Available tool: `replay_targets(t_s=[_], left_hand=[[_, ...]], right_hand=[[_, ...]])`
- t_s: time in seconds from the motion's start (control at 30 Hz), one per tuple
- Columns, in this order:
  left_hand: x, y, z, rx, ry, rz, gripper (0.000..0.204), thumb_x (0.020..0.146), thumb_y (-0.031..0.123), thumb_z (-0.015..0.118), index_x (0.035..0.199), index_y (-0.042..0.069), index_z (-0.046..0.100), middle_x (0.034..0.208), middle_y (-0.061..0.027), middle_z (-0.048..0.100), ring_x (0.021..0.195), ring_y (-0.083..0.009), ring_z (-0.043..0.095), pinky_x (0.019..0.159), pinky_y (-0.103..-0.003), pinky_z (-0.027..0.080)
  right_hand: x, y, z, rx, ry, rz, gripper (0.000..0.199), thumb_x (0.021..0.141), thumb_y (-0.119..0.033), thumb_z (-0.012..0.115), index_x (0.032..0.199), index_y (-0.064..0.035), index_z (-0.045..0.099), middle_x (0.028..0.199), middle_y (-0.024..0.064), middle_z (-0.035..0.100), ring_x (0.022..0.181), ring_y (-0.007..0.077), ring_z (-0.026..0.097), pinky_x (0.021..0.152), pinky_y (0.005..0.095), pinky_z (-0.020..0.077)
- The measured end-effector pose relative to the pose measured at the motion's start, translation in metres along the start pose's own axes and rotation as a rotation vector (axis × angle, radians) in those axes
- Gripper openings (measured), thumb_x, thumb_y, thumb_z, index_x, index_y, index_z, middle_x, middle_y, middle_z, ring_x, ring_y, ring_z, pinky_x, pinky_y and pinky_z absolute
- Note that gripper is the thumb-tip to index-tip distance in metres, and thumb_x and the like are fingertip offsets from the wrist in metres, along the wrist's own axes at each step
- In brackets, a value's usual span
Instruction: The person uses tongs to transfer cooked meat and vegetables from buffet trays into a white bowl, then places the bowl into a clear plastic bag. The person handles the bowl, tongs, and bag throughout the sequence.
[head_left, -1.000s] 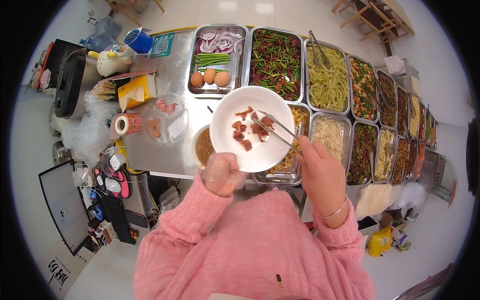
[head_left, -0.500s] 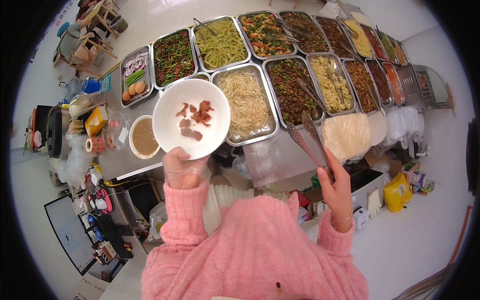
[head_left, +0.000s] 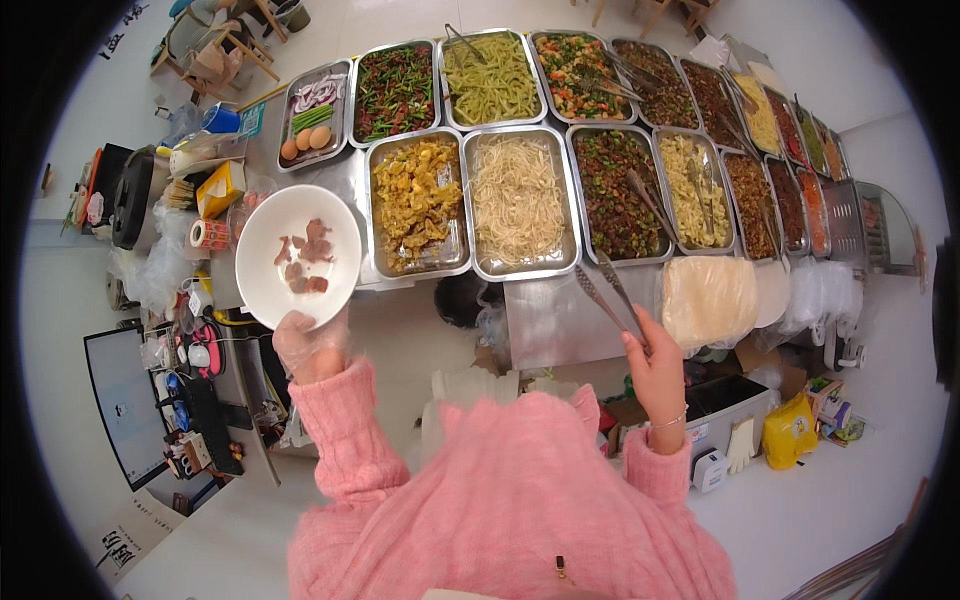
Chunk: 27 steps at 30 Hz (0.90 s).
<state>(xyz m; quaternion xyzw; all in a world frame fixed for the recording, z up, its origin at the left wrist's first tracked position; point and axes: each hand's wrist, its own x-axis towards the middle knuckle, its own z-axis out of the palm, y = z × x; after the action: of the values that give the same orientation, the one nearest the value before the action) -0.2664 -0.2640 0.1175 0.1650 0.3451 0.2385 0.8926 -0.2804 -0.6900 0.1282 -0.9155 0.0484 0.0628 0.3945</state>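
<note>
My left hand [head_left: 312,345], in a clear plastic glove, grips the near rim of a white bowl [head_left: 262,250]. Several brown-red meat pieces [head_left: 316,242] lie inside the bowl, which hides whatever is beneath it. In my bare right hand [head_left: 654,365] is a pair of metal tongs [head_left: 612,296], tips pointing up and left, apart, with nothing between them. The tips are near the front edges of a tray of bean sprouts [head_left: 518,200] and a tray of dark chopped meat with green pieces [head_left: 622,190]. Left of the sprouts sits a tray of scrambled egg [head_left: 415,205].
Behind is a row of trays, including green strips [head_left: 490,80] and a small tray with onion and eggs [head_left: 316,115]. A stack of thin flat wrappers [head_left: 710,302] lies at the right front, beside plastic bags [head_left: 822,285]. A monitor [head_left: 125,405] stands at lower left.
The bowl in my left hand has moved left, uncovering the scrambled egg tray and now hiding the soup bowl. My view has shifted, and the tongs sit slightly lower.
</note>
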Motion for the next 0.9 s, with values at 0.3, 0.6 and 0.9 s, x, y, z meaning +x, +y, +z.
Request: replay_targets(t_s=[0.3, 0.6, 0.9], left_hand=[[-0.004, 0.028, -0.049, -0.006, 0.148, 0.05, 0.09, 0.051, -0.01, 0.037, 0.14, 0.003, 0.045, 0.136, -0.019, 0.054, 0.126, -0.0409, 0.053, 0.104, -0.062, 0.047], [0.001, -0.076, -0.035, -0.093, 0.104, -0.057, 0.088, 0.052, -0.008, 0.04, 0.139, 0.004, 0.044, 0.135, -0.0177, 0.053, 0.128, -0.0419, 0.051, 0.107, -0.063, 0.044], [-0.008, -0.238, 0.041, -0.264, 0.172, -0.07, 0.083, 0.054, -0.007, 0.041, 0.136, 0.003, 0.046, 0.132, -0.0171, 0.054, 0.128, -0.0401, 0.05, 0.107, -0.059, 0.044]], right_hand=[[0.051, -0.055, 0.047, -0.134, -0.061, -0.176, 0.037, 0.092, -0.012, 0.065, 0.126, 0.0022, 0.059, 0.081, 0.02, 0.062, 0.063, 0.0275, 0.054, 0.062, 0.036, 0.0465], [0.134, -0.007, -0.018, -0.318, -0.043, -0.213, 0.037, 0.089, -0.009, 0.068, 0.122, 0.0063, 0.062, 0.079, 0.0163, 0.064, 0.067, 0.0249, 0.06, 0.062, 0.0351, 0.0477], [0.399, -0.044, 0.031, -0.481, -0.392, -0.515, 0.033, 0.094, -0.028, 0.061, 0.095, 0.0054, 0.065, 0.087, 0.0276, 0.067, 0.084, 0.045, 0.065, 0.075, 0.0495, 0.0512]])
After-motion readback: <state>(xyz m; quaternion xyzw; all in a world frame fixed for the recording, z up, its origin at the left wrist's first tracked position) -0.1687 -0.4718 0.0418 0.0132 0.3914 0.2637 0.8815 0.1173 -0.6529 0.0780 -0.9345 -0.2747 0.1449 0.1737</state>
